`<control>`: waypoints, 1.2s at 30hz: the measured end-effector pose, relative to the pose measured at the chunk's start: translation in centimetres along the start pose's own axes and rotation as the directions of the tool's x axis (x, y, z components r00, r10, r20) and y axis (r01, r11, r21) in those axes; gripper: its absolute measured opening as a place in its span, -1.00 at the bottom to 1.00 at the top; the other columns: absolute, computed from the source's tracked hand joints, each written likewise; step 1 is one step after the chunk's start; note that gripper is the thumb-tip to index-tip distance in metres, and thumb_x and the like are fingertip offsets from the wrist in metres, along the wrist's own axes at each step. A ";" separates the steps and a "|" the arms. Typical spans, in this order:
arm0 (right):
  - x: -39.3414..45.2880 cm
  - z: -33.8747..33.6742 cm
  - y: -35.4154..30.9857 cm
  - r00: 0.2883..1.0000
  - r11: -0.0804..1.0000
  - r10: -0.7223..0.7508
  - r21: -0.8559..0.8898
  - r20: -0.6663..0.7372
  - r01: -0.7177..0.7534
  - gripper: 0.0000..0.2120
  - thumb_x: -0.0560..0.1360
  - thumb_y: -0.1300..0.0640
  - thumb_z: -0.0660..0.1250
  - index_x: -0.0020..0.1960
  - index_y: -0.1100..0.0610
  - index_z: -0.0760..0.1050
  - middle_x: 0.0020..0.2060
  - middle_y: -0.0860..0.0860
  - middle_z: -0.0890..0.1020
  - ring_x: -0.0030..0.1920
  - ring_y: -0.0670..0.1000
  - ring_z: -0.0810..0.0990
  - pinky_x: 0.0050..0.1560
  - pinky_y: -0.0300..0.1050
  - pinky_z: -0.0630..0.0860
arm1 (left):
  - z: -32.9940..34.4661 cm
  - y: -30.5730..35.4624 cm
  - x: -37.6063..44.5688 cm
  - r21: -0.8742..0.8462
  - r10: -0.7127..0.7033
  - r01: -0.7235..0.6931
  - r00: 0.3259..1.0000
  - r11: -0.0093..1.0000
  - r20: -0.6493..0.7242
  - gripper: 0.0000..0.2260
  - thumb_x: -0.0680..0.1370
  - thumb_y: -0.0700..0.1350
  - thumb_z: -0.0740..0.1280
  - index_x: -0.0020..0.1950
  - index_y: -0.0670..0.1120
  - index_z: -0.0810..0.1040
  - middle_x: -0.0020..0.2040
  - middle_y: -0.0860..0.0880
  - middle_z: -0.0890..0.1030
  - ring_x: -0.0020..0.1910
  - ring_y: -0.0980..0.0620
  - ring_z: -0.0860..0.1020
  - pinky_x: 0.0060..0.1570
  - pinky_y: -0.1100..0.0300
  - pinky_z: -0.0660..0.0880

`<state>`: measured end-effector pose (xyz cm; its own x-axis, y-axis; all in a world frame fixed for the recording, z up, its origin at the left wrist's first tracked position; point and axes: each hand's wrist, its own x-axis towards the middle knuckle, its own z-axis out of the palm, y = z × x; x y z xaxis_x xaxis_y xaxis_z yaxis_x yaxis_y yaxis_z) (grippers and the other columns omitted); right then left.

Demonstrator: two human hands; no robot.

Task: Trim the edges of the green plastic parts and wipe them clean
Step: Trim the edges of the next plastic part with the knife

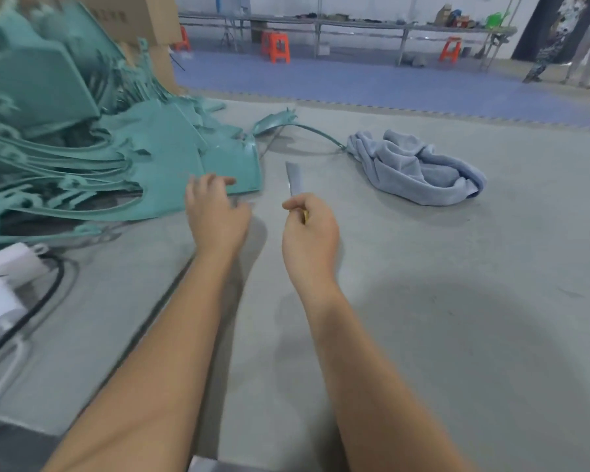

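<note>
While I reach for the next piece: both my hands work beside the green pile.
Right hand [309,229]: curled round the knife [295,180], blade up, right of the pile.
Left hand [215,212]: fingers spread, at the pile's near edge.
Green pile [123,165]: I should draw one part free, blade held away.
Blue cloth [413,168]: farther right of the pile, ready for wiping.

A: Where does the single view sit?
B: On the person's head, wide-angle, looking forward and down over both forearms, which enter from the bottom edge.

A: How near?
B: Close to the grey surface [423,267] filling the lower frame; the far workbenches [321,23] lie small along the top.

A: Any second view?
B: None, so nothing is shared.
</note>
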<state>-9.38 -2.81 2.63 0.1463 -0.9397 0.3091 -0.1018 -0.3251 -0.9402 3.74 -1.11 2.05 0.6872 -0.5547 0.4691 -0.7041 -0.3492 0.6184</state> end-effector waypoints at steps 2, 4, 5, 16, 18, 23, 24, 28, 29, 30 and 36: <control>-0.5 1.6 -0.3 0.997 1.000 -0.002 0.012 0.076 0.001 -0.71 0.47 0.34 0.15 -0.16 -0.02 0.50 -0.06 -0.01 0.58 -0.10 -0.13 0.47 -0.13 -0.35 0.32 | -1.5 -2.6 1.4 0.179 -0.040 0.045 0.999 0.983 -0.029 -0.50 0.45 -0.13 0.34 0.39 -0.09 0.40 0.54 -0.21 0.19 0.55 -0.19 0.01 0.51 -0.01 -0.09; -0.9 2.9 -0.5 0.990 1.000 -0.005 0.026 0.138 0.001 -0.70 0.48 0.34 0.16 -0.18 -0.03 0.50 -0.08 -0.02 0.58 -0.12 -0.11 0.49 -0.11 -0.26 0.34 | -2.7 -5.1 2.1 0.351 -0.092 0.098 0.995 0.931 -0.034 -0.37 0.43 -0.08 0.36 0.48 -0.07 0.27 0.58 -0.24 -0.03 0.55 -0.21 -0.17 0.48 -0.11 -0.22; -1.1 3.4 -0.4 0.988 0.999 -0.005 0.037 0.157 -0.001 -0.69 0.48 0.33 0.16 -0.19 -0.04 0.50 -0.11 -0.04 0.57 -0.16 -0.10 0.49 -0.13 -0.23 0.37 | -3.2 -6.2 2.3 0.419 -0.134 0.132 0.991 0.898 -0.025 -0.32 0.44 -0.04 0.36 0.51 -0.07 0.20 0.57 -0.26 -0.08 0.55 -0.22 -0.21 0.46 -0.14 -0.26; 0.4 2.4 0.8 0.991 0.997 0.070 0.009 0.114 -0.071 -0.70 0.51 0.27 0.16 -0.22 -0.08 0.50 -0.21 -0.05 0.56 -0.19 0.00 0.59 -0.19 -0.19 0.41 | -4.6 -9.0 2.6 0.564 -0.171 0.165 0.984 0.809 -0.044 -0.56 0.59 -0.05 0.26 0.43 -0.16 0.32 0.30 -0.30 0.40 0.35 -0.29 0.30 0.50 -0.16 -0.13; 1.3 1.1 0.7 0.996 0.999 0.052 -0.011 0.078 -0.051 -0.70 0.50 0.27 0.17 -0.22 -0.08 0.51 -0.21 -0.06 0.57 -0.11 0.06 0.62 -0.10 -0.11 0.51 | -4.6 -9.2 2.7 0.539 -0.130 0.159 0.987 0.827 -0.091 -0.62 0.60 -0.10 0.23 0.41 -0.17 0.36 0.25 -0.30 0.43 0.30 -0.29 0.34 0.48 -0.15 0.00; 3.6 -2.7 0.9 0.998 0.998 0.039 -0.041 -0.047 -0.041 -0.68 0.48 0.28 0.18 -0.26 -0.10 0.51 -0.22 -0.13 0.58 -0.10 0.10 0.63 -0.05 -0.02 0.54 | -4.5 -9.1 3.3 0.457 -0.033 0.142 0.971 0.878 -0.239 -0.62 0.58 -0.26 0.20 0.40 -0.12 0.42 0.09 -0.27 0.46 0.11 -0.24 0.39 0.25 -0.10 0.19; 3.9 -3.4 1.0 0.997 0.998 0.045 -0.038 -0.069 -0.048 -0.67 0.48 0.28 0.18 -0.27 -0.11 0.52 -0.23 -0.16 0.58 -0.09 0.10 0.63 -0.06 -0.02 0.53 | -4.3 -8.9 3.4 0.458 0.000 0.112 0.971 0.882 -0.238 -0.56 0.56 -0.32 0.18 0.43 -0.10 0.39 0.06 -0.27 0.44 0.09 -0.24 0.38 0.23 -0.09 0.19; 4.3 -5.2 2.1 0.986 0.993 0.114 -0.010 -0.122 -0.116 -0.66 0.47 0.29 0.16 -0.27 -0.10 0.53 -0.32 -0.23 0.57 -0.12 0.08 0.62 -0.11 -0.02 0.53 | -3.1 -7.9 3.2 0.472 0.165 -0.057 0.968 0.880 -0.189 -0.48 0.56 -0.39 0.11 0.50 -0.08 0.30 0.03 -0.28 0.41 0.08 -0.25 0.36 0.21 -0.12 0.19; 4.2 -5.4 2.5 0.983 0.991 0.130 0.000 -0.129 -0.131 -0.66 0.47 0.29 0.15 -0.26 -0.09 0.53 -0.30 -0.22 0.57 -0.14 0.07 0.62 -0.12 -0.01 0.53 | -2.9 -7.4 3.2 0.466 0.196 -0.088 0.962 0.881 -0.188 -0.47 0.55 -0.39 0.10 0.50 -0.07 0.31 0.04 -0.27 0.42 0.08 -0.24 0.36 0.20 -0.11 0.19; 4.0 -5.6 2.9 0.981 0.990 0.141 0.007 -0.135 -0.142 -0.66 0.48 0.30 0.15 -0.24 -0.09 0.53 -0.29 -0.21 0.57 -0.16 0.06 0.61 -0.13 0.01 0.54 | -2.7 -6.7 3.2 0.456 0.228 -0.118 0.954 0.882 -0.193 -0.47 0.54 -0.38 0.10 0.49 -0.06 0.33 0.05 -0.27 0.43 0.08 -0.24 0.37 0.19 -0.10 0.19; 3.5 -7.4 4.0 0.982 0.997 0.026 -0.067 -0.186 -0.039 -0.71 0.55 0.29 0.14 -0.03 -0.10 0.44 -0.18 -0.28 0.53 -0.09 0.07 0.60 -0.09 -0.03 0.54 | -1.5 0.5 2.9 0.252 0.410 -0.362 0.895 0.898 -0.177 -0.66 0.60 -0.25 0.13 0.35 -0.14 0.48 0.03 -0.23 0.53 0.00 -0.25 0.48 0.03 -0.06 0.32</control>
<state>-16.51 -8.14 0.96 -0.0421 -0.9512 0.3057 -0.1733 -0.2944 -0.9398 5.63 -1.78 4.65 0.3577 -0.5058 0.7850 -0.9257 -0.3030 0.2266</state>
